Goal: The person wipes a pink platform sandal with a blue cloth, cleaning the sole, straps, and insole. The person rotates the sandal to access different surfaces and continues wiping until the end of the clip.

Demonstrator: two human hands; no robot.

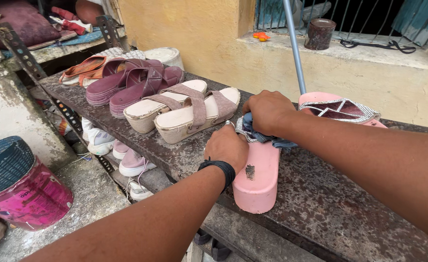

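Observation:
A pink platform sandal [258,175] lies on the rusty metal shelf [320,204], its heel toward me. My left hand [227,148], with a black band on the wrist, grips the sandal's side near the strap. My right hand [268,111] presses a crumpled blue-grey cloth [267,138] onto the glittery strap area of that sandal. The second pink sandal [340,109], with a sparkly silver and maroon strap, lies just behind my right forearm.
A beige wedge pair [182,111], a mauve pair [131,85] and an orange sandal [80,70] line the shelf to the left. White sneakers [100,140] sit on a lower shelf. A pink bucket [27,199] stands on the floor left. A metal pole [295,48] rises behind.

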